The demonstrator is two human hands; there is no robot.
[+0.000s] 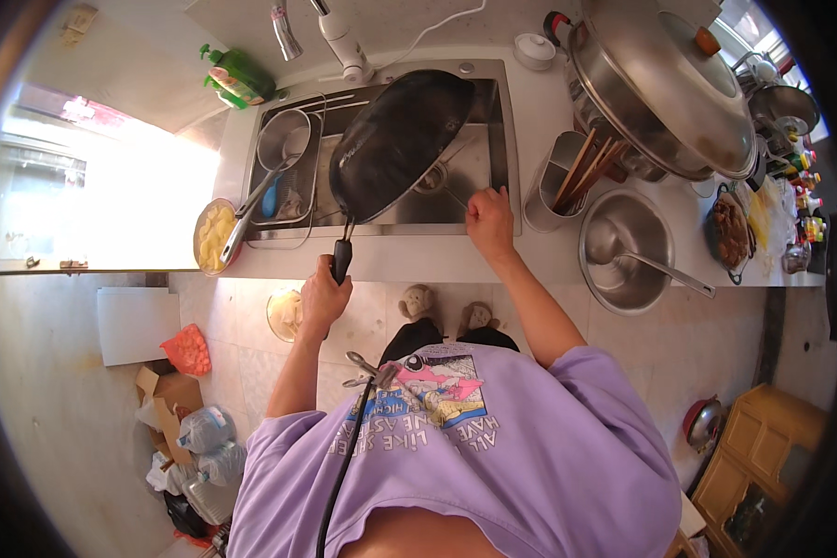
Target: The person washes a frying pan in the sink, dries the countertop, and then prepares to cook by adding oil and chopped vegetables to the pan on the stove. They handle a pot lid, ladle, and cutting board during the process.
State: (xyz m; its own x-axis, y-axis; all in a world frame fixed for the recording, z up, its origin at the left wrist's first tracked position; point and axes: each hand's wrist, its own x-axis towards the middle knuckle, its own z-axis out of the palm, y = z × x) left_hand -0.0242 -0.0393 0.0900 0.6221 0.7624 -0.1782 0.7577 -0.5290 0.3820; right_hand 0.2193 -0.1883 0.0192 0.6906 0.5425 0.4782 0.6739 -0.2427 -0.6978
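A black wok (400, 139) is tilted over the metal sink (500, 121), its dark side facing up. My left hand (324, 296) is wrapped round the wok's black handle, in front of the counter edge. At the sink's front right corner, my right hand (490, 219) is closed, its fingers curled. A thin line runs from it toward the drain, but what the fingers hold is too small to make out. The wok hides the middle of the sink. Left of it, a small saucepan (284, 139) and a long-handled utensil (242, 228) rest on a rack in the sink.
A faucet (344, 46) and green soap bottles (237, 76) stand behind the sink. At right are a utensil holder with chopsticks (553, 181), a steel bowl with a ladle (626, 251) and a big lidded pot (665, 84). A bowl of yellow slices (216, 237) sits left.
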